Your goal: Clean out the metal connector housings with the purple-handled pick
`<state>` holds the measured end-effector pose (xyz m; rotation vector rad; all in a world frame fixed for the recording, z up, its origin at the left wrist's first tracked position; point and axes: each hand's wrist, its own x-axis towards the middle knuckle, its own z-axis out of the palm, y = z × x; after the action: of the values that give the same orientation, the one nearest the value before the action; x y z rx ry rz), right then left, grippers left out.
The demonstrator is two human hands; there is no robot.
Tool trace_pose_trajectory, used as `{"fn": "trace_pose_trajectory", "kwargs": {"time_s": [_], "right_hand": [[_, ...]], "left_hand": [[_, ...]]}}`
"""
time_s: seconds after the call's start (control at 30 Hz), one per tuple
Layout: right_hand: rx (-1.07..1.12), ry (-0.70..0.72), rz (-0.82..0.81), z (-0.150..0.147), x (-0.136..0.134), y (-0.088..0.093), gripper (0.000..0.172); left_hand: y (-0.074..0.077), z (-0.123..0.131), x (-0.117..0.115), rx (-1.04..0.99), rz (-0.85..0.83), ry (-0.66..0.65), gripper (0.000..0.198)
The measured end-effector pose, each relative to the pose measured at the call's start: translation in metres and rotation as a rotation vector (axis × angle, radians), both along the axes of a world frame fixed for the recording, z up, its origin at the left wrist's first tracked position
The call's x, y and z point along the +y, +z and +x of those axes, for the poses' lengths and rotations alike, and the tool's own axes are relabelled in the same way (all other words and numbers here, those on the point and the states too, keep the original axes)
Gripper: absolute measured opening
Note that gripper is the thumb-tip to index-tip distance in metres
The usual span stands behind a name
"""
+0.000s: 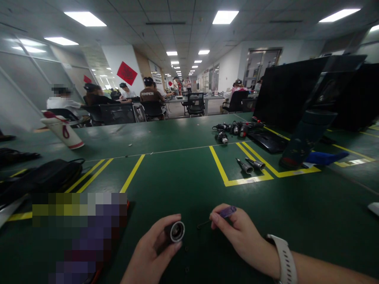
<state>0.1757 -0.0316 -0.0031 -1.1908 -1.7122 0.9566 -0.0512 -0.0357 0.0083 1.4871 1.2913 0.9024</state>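
Observation:
Near the front of the green table, my left hand is closed round a short, dark, hollow cylinder. The cylinder's bright metal rim and round opening face to the right. A slim tool with a purple handle sits in the pinched fingers of my right hand. Its thin dark shaft points left toward the cylinder, and a small gap separates the two. Whether the tip is bent or hooked is too blurred to tell. Two tiny dark pieces lie on the tabletop between my hands.
Two metal cone-shaped parts lie inside yellow tape. Behind them are metal parts with black cable. A dark bottle and black box stand right. A white cup, black bag and pixelated object are left.

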Motion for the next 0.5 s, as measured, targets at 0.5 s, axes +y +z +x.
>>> {"fn": "trace_pose_trajectory", "kwargs": {"time_s": [0.5], "right_hand": [[0.505,-0.022,-0.436,-0.01,0.002,0.003,0.03]], "left_hand": [[-0.009,0.013,-0.008,-0.332,-0.122,0.205,0.039]]}}
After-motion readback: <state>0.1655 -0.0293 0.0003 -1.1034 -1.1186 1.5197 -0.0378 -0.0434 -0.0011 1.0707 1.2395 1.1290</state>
